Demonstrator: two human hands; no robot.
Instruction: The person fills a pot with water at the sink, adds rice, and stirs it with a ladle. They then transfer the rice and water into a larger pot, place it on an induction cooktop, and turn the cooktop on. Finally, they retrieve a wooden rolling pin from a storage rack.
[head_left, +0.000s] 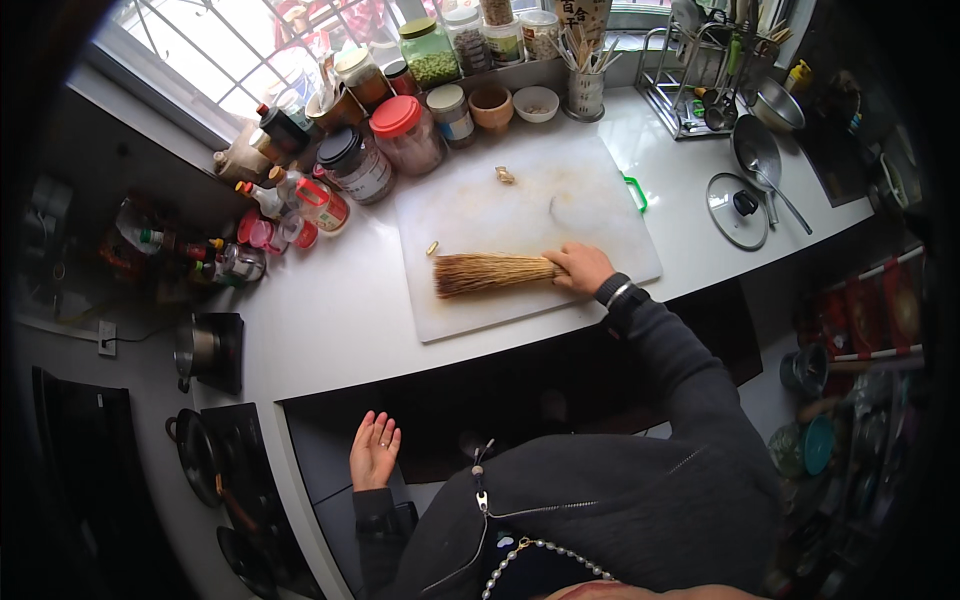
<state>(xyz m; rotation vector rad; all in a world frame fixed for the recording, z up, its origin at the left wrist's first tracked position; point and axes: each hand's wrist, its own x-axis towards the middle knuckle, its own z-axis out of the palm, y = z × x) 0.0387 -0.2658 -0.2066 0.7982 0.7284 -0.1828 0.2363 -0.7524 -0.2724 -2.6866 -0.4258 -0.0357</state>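
A bundled straw hand brush (491, 274) lies across the near part of a white plastic cutting board (525, 217), its dark bristle tips pointing left. My right hand (581, 266) grips the brush at its narrow right end. Off the counter's front edge, at the lower left, my left hand (375, 450) is held palm up with nothing in it. Near the board's left edge, just beyond the bristles, rests a small yellowish piece (432, 247). A small brown lump, perhaps ginger root (505, 175), sits toward the board's far side.
Jars, including a red-lidded plastic jar (409, 139), and bottles line the window side. A glass lid (738, 211), a ladle in a metal pan (756, 154) and a utensil rack (690, 90) stand right. A pot (196, 345) and a wok (196, 457) are left.
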